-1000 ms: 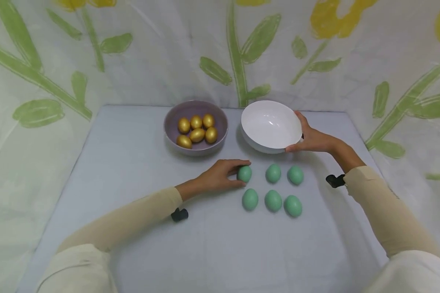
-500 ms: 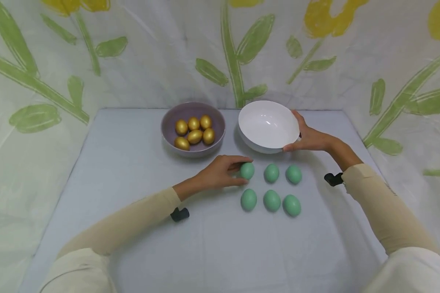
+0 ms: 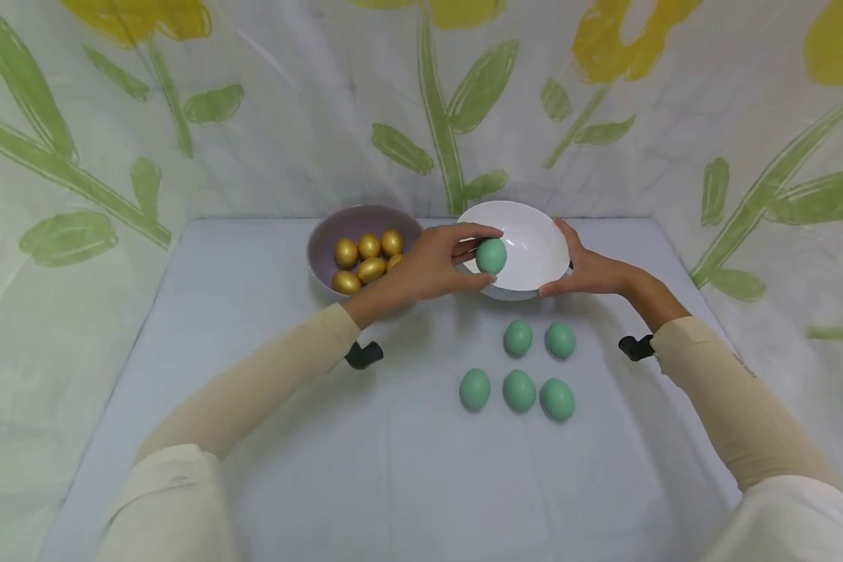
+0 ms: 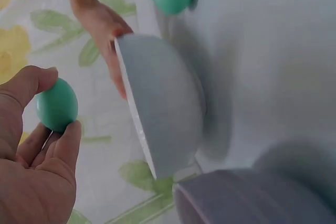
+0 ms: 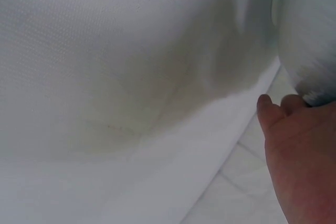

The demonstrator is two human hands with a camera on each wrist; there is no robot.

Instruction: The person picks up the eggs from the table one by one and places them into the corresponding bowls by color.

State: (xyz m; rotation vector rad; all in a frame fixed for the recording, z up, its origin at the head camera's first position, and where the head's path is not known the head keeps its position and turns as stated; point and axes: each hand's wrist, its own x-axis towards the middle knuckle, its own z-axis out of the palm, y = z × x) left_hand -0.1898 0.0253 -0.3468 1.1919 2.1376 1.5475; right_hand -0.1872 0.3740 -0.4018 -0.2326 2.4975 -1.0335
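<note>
Between the thumb and fingertips of my left hand (image 3: 435,264) a green egg (image 3: 491,256) is pinched above the near left side of the white bowl (image 3: 539,251). The left wrist view shows the egg (image 4: 58,105) off the table, with the bowl's outer wall (image 4: 163,98) beyond it. My right hand (image 3: 593,272) holds the bowl's right side, thumb near the front of the rim and fingers toward the back. In the right wrist view that hand (image 5: 299,156) is at the bowl's side, its fingertips partly hidden. Several more green eggs (image 3: 519,390) lie in two rows in front of the bowl.
Left of the white bowl stands a purple bowl (image 3: 323,242) with several gold eggs (image 3: 371,270) inside; my left hand and forearm cover part of it. A pale cloth covers the table (image 3: 309,468). Behind hangs a curtain (image 3: 288,156) with painted flowers.
My left hand has taken the green egg from the left end of the back row and raised it up and away to the white bowl. The right hand keeps its hold there.
</note>
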